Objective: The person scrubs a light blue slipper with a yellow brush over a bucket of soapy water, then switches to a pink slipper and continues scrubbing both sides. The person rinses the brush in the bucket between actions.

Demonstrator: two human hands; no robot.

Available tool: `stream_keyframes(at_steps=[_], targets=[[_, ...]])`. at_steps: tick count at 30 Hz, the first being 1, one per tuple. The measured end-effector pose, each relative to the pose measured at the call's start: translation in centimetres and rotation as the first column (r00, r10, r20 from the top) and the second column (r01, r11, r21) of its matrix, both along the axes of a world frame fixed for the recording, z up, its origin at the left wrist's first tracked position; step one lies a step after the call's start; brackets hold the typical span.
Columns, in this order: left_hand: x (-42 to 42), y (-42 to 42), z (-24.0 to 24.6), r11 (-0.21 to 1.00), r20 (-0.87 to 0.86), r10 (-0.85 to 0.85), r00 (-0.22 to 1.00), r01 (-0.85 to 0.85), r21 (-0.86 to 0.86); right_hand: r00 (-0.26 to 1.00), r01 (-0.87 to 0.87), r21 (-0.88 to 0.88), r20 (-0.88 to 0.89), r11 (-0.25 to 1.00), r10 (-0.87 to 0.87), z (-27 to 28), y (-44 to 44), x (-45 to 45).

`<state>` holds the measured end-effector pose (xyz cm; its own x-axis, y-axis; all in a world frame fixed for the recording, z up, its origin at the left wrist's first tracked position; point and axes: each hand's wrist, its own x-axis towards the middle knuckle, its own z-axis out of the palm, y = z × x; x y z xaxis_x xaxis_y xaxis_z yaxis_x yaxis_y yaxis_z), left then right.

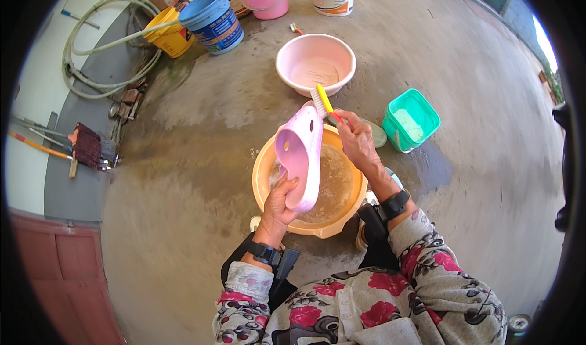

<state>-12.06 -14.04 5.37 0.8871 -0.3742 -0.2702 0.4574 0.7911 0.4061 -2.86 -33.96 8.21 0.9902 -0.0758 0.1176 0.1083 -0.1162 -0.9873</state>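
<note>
My left hand (280,203) grips a pink-lilac plastic clog (303,162) by its heel end, with the toe pointing away from me. In my right hand (358,139) is a scrubbing brush (324,99) with a red and yellow handle. Its white bristles meet the clog's side near the toe, or lie very close to it. Both hands are above an orange plastic basin (316,230) that holds cloudy brownish water (336,180). The clog hides part of the water and the basin's far rim.
A pink basin (316,61) stands beyond the orange one, with a green square tub (412,121) at the right. Farther off are a small brush (296,28), a blue bucket (213,22), a yellow bucket (169,33) and a coiled hose (73,66). Brooms (87,146) lean at the left wall.
</note>
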Motion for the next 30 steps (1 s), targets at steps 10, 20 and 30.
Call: stream_keyframes(at_steps=[10,20,30], targets=[[0.5,0.8,1.0,0.86,0.083,-0.175,0.981,0.112,0.498,0.961,0.016,0.501,-0.245,0.866,0.125,-0.1,-1.7,1.3],[2.4,-1.0,1.2,0.52,0.442,-0.046,0.896,-0.356,0.776,0.993,0.035,0.205,-0.114,0.978,-0.012,-0.5,0.6,-0.1],[2.6,-0.8,1.8,0.972,0.216,0.189,0.958,-0.214,0.099,0.97,-0.124,0.26,-0.174,0.957,0.173,0.7,0.2,-1.1]])
